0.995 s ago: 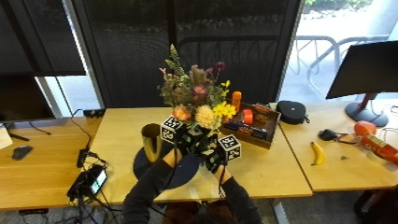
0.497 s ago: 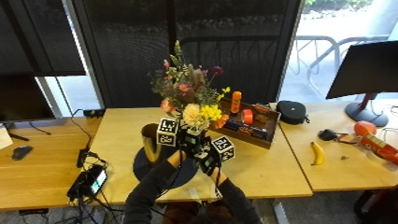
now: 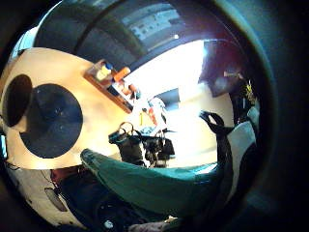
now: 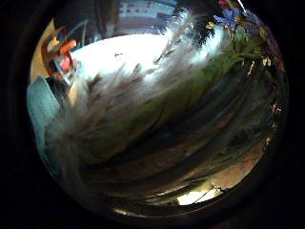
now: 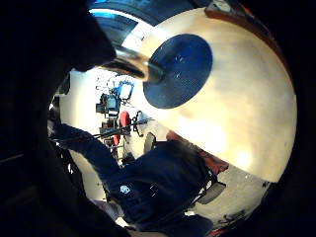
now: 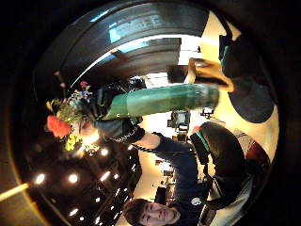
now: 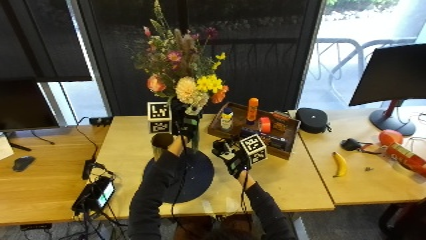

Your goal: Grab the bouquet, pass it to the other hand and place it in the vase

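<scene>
Green-wrapped bouquet (image 7: 180,75) is up in the air over the wooden table (image 7: 293,175), gripped round its stems by the left hand (image 7: 183,127). Right hand (image 7: 233,157) sits just beside it holding nothing, can't tell how curled. Vase (image 7: 162,142) stands on a dark round mat (image 7: 193,175).

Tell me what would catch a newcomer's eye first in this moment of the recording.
The tall bouquet stands out first, raised above the wooden table with its stems gripped by the left hand. The right hand is apart from it, beside the wooden tray of small bottles. Below lies a dark round mat, with the vase at its edge, not yet holding the flowers.
</scene>
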Motion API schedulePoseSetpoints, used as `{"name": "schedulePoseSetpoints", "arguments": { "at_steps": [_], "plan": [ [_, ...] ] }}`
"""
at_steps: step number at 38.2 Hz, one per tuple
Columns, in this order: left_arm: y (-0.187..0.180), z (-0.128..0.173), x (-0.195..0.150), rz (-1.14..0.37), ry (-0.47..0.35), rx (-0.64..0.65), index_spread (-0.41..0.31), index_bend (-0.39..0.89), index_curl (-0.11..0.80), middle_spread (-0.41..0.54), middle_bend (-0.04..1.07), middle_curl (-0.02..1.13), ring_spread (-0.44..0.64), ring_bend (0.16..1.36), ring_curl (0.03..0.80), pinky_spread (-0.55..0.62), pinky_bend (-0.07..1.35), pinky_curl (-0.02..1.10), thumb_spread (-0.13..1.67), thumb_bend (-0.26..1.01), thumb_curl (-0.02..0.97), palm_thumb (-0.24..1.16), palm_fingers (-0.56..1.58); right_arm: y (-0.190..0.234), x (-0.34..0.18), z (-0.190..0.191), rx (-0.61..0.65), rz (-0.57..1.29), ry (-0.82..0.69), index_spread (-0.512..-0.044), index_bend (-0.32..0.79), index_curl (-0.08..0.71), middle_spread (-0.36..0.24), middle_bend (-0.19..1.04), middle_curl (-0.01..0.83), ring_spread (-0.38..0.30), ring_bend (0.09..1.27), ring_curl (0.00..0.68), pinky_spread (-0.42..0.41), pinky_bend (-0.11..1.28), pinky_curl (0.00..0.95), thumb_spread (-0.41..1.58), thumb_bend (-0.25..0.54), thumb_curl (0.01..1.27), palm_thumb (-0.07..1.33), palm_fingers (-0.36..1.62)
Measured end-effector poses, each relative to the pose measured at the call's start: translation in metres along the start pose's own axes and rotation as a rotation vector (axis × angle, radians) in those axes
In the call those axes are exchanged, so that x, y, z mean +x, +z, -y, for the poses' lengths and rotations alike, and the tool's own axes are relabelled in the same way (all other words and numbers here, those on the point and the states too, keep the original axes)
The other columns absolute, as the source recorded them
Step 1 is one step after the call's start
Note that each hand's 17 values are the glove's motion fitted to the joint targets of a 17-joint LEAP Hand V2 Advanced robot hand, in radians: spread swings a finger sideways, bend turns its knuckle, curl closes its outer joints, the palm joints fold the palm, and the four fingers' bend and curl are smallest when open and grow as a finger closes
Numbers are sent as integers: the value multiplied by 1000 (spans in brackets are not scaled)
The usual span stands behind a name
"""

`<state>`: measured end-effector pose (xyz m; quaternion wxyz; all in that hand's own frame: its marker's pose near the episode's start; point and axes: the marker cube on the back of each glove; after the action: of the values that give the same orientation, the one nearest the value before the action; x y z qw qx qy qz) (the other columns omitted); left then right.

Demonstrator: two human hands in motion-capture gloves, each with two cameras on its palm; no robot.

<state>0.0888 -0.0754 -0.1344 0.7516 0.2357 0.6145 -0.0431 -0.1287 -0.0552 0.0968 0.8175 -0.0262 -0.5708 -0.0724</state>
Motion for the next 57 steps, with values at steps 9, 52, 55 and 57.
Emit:
{"name": "schedulePoseSetpoints", "arguments": {
  "at_steps": [9,52,55,57],
  "plan": [
    [-37,47,9,-22,73,272,-381,737,617,-343,874,635,-362,957,525,-419,734,555,1005,-19,446,709,1386,-8,-27,-4,33,100,24,-298,167,456,-216,186,503,-248,290,448,-54,166,341,922,-36,481,853,908],
    [-155,13,-250,386,-410,-300,-86,102,540,-82,616,655,-35,781,573,-9,589,601,941,-42,425,576,-337,-54,48,2,148,50,97,-287,150,396,-201,192,451,-236,304,443,-36,174,306,1043,-19,371,847,903],
    [-166,-14,-288,395,-418,-336,9,49,458,76,404,534,122,704,458,141,544,504,935,4,437,679,-335,-65,64,3,180,45,117,-286,152,395,-193,193,453,-234,307,443,-34,169,303,1049,-17,373,851,898],
    [-170,-25,-301,404,-409,-338,48,30,415,147,326,465,197,666,400,217,514,453,935,1,436,703,-301,-72,75,4,213,30,123,-286,153,393,-191,193,453,-232,308,443,-33,170,302,1051,-18,372,852,898]
  ]
}}
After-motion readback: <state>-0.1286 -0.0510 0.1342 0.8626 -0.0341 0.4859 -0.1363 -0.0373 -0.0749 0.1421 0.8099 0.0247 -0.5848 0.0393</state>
